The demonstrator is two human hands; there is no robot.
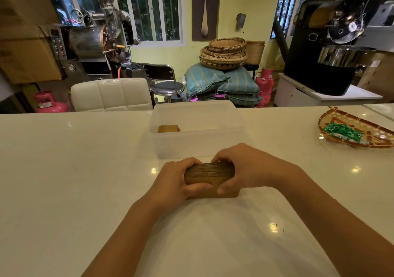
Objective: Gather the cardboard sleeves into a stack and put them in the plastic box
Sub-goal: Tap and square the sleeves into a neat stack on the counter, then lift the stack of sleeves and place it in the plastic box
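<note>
A thick stack of brown cardboard sleeves [210, 173] stands on edge on the white table, just in front of the plastic box. My left hand [178, 179] grips its left end and my right hand [243, 170] grips its right end, thumbs across the near face. The translucent plastic box [197, 149] sits open right behind the stack. Inside it, at the left, lies a smaller bundle of brown sleeves [168, 129].
A woven tray [339, 125] holding green packets [342, 133] rests on the table at the far right. Behind the white table [64, 181] stand a white padded chair [110, 95], a metal stool, sacks, baskets and roasting machines.
</note>
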